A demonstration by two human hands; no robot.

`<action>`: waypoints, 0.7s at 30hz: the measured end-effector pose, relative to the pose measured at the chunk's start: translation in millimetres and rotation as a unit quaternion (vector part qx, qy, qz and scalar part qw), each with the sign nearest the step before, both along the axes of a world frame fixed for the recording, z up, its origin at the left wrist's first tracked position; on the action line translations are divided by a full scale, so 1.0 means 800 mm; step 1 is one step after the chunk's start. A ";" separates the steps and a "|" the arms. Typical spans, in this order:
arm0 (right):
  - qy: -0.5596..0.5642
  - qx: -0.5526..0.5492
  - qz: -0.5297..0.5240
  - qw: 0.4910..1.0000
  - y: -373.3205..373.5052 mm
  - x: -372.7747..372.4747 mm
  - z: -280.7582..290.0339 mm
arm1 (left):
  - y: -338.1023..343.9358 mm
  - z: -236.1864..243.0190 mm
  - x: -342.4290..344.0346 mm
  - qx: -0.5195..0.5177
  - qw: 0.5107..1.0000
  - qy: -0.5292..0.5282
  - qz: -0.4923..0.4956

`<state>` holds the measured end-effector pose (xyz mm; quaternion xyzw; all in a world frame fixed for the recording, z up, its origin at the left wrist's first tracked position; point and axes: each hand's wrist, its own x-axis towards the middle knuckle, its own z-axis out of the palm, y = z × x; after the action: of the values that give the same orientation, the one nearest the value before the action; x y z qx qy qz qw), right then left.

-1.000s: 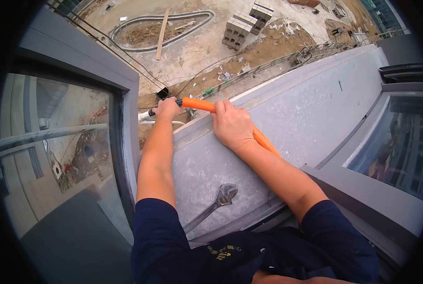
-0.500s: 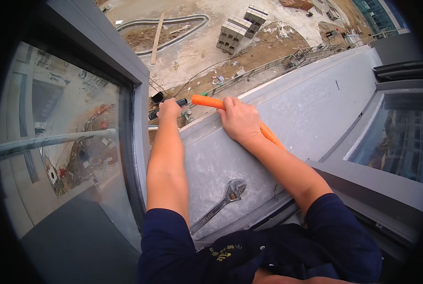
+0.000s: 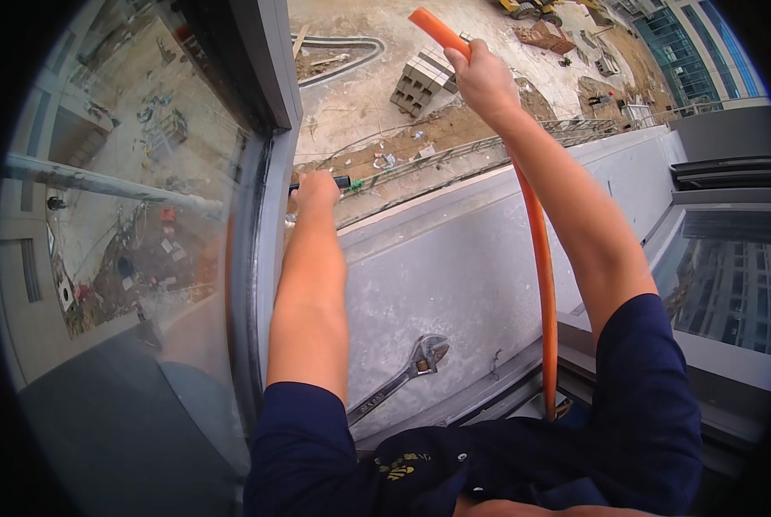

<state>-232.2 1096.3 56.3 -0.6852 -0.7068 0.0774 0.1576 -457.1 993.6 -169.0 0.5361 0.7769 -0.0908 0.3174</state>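
one orange hose [image 3: 544,284] is hanging from my right hand [image 3: 487,79], which is clamping it just short of its far end. well apart, my left hand [image 3: 318,187] is clasping a black tube [image 3: 343,182] beyond the far left of the grey ledge [image 3: 454,276]. nearer me, an adjustable wrench [image 3: 392,385] is lying on that ledge.

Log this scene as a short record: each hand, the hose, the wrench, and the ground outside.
Left hand: closed around a black tube-shaped piece
Right hand: gripping the orange hose near its raised end
Hose path: behind the right forearm, then down across the grey ledge; apart from the black piece
Wrench: adjustable, lying on the ledge
Ground outside: stacked blocks
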 end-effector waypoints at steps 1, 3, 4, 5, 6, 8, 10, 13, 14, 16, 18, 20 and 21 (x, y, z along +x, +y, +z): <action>0.032 0.068 0.034 0.997 0.029 -0.017 0.025 | 0.000 -0.001 -0.002 0.003 1.000 -0.003 -0.001; 0.223 0.245 0.133 0.934 0.112 -0.098 0.087 | 0.000 0.004 0.000 -0.007 1.000 -0.006 0.003; 0.206 0.279 0.114 0.931 0.139 -0.095 0.107 | 0.012 0.008 0.027 -0.003 1.000 -0.025 -0.016; 0.212 0.302 0.105 0.924 0.155 -0.103 0.107 | 0.014 0.004 0.032 0.005 0.999 -0.024 -0.021; 0.235 0.261 0.143 0.925 0.155 -0.107 0.080 | 0.011 0.000 0.032 0.011 1.000 -0.019 -0.022; 0.189 0.130 0.184 0.956 0.142 -0.110 0.033 | 0.010 -0.005 0.028 0.018 1.000 -0.013 -0.014; 0.057 -0.062 0.192 0.978 0.090 -0.120 -0.008 | 0.001 -0.009 0.006 0.020 1.000 -0.002 0.011; -0.123 -0.268 0.276 0.915 0.023 -0.064 -0.106 | 0.003 -0.006 0.009 0.019 1.000 -0.013 0.006; -0.132 -0.307 0.265 0.904 0.002 -0.040 -0.130 | 0.005 -0.005 0.013 0.019 1.000 -0.016 0.002; -0.153 -0.367 0.255 0.881 -0.033 -0.011 -0.166 | 0.007 -0.005 0.016 0.016 1.000 -0.013 -0.012; -0.197 -0.398 0.248 0.861 -0.056 -0.001 -0.182 | 0.008 -0.004 0.015 0.013 1.000 -0.007 -0.016; -0.203 -0.410 0.229 0.859 -0.064 -0.010 -0.185 | 0.005 -0.008 0.013 0.019 0.999 0.010 -0.025; -0.208 -0.416 0.220 0.857 -0.065 -0.015 -0.185 | 0.003 -0.006 0.014 0.018 0.999 0.009 -0.029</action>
<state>-244.3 1044.5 -91.4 -0.5134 -0.7575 0.2528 -0.3141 -446.2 996.3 -173.7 0.5635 0.7653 -0.0910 0.2975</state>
